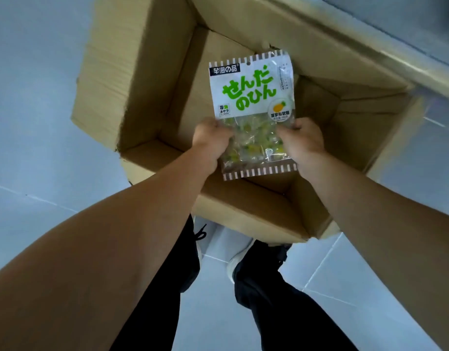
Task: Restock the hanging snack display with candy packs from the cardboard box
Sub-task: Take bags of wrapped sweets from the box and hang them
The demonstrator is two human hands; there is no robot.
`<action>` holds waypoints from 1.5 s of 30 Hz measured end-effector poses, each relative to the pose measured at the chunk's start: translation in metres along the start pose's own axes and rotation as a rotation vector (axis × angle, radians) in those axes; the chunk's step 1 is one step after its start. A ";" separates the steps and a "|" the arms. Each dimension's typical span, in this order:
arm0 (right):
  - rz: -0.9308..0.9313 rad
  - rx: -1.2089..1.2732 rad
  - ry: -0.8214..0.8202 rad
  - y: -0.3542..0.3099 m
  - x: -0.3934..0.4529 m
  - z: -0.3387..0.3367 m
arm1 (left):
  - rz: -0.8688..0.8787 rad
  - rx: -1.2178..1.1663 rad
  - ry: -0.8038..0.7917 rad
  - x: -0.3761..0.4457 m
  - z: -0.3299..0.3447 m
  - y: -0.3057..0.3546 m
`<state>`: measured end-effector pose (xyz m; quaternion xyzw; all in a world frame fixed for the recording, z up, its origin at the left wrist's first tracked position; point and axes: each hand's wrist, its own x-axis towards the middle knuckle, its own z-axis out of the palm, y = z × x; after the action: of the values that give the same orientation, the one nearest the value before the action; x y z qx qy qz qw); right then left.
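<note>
Item one: candy pack (251,97), white upper panel with green lettering and a pineapple badge, clear lower window showing yellow-green sweets, striped bands along top and bottom edges, a small hang hole at the top; it is being held upright near the centre of the view, above the open cardboard box (147,79). Left hand (210,140) is gripping the pack's lower edge at its 9 o'clock side, fingers curled round the clear window. Right hand (303,140) is gripping the matching edge at 3 o'clock, fingers likewise curled onto the film. Item two: the box, brown corrugated, flaps folded outward, is sitting on the floor (41,148), its interior showing bare cardboard wherever the pack is not covering it. Item three: pale tiled floor with thin grout lines, surrounding the box. Item four: the person's legs in dark trousers (274,300) and light shoes (237,259), standing at 6 o'clock of the box. Item five: a blurred pale ledge (370,54) running along 1 o'clock beside the box.
</note>
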<state>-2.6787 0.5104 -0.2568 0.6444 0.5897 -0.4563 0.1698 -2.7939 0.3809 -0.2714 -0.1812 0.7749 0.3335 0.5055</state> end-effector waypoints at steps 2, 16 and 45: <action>0.009 0.041 -0.030 -0.008 -0.027 -0.016 | 0.002 -0.014 0.009 -0.028 -0.011 0.011; 0.010 0.285 -0.030 -0.128 -0.322 -0.177 | 0.145 -0.016 -0.119 -0.334 -0.143 0.143; -0.519 0.609 0.273 -0.020 -0.753 -0.457 | 0.955 -0.056 -0.325 -0.840 -0.161 0.128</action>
<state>-2.4349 0.4058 0.5837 0.5498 0.5878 -0.5477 -0.2286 -2.6241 0.3125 0.5741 0.2341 0.6734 0.5721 0.4055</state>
